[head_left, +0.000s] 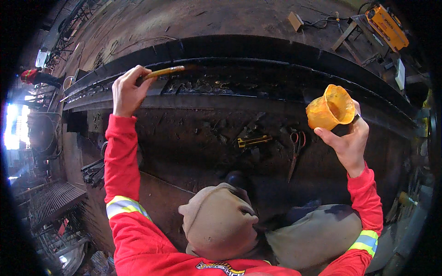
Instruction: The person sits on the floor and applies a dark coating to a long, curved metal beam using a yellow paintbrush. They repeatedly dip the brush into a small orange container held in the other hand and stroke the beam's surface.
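Observation:
My left hand (129, 89) is closed around the yellow handle of a paintbrush (165, 72), held level over the left part of a long dark steel beam (230, 99). The brush's far end is blurred against the dark surface. In my right hand (352, 142) is a yellow-orange plastic cup (322, 112), stained and tilted with its mouth toward the upper right. My fingers wrap its right side and the thumb presses near its base. The beam's inner face looks black and wet in places, with bits of loose film or flakes along it.
Below the beam lie a yellow tool (254, 141), scissors (297, 152) and scattered dark scraps. A yellow machine (386, 27) stands at the far right beside a wooden stand (350, 37). A person in red (30, 77) is at the far left, near a metal grate (55, 202).

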{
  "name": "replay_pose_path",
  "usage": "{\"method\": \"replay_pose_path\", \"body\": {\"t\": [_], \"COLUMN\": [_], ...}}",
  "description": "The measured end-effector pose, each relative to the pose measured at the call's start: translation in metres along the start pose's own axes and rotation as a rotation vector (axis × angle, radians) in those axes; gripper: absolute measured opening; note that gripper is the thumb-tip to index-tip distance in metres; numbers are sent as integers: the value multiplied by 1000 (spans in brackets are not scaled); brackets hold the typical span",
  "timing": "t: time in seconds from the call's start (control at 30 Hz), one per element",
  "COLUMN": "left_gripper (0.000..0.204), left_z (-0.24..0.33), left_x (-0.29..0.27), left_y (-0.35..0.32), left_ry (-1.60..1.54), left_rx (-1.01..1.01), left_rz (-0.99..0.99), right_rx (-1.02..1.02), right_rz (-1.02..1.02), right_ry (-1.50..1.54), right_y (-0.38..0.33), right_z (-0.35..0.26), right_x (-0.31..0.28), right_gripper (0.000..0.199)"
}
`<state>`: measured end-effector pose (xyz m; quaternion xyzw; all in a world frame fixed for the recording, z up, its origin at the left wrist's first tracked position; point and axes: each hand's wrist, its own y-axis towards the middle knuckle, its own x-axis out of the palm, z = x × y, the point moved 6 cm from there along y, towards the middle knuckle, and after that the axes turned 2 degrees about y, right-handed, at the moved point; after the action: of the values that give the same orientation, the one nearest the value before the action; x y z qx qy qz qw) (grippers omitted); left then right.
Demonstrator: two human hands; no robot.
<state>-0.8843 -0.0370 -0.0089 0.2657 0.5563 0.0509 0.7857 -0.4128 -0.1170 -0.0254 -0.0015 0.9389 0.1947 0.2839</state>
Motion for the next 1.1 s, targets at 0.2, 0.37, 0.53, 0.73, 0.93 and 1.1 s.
{"method": "replay_pose_path", "body": {"t": [0.2, 0.37, 0.53, 0.73, 0.93, 1.1], "left_gripper": [16, 18, 17, 18, 18, 18], "left_z": [28, 63, 72, 39, 53, 62], "left_x": [9, 26, 35, 34, 43, 42], "left_y": [19, 36, 31, -1, -5, 10], "left_ry": [0, -83, -113, -162, -246, -124], "left_rx": [75, 80, 22, -88, 25, 43], "left_rz": [-14, -30, -33, 86, 134, 129], "right_rx": [15, 45, 12, 27, -5, -8], "right_rz": [7, -1, -11, 13, 3, 17], "right_ry": [35, 38, 16, -1, -7, -23], "right_y": [0, -1, 0, -1, -2, 0], "right_z": [-3, -2, -3, -4, 2, -3], "right_x": [1, 2, 0, -8, -5, -7], "right_gripper": [57, 58, 57, 57, 58, 57]}}
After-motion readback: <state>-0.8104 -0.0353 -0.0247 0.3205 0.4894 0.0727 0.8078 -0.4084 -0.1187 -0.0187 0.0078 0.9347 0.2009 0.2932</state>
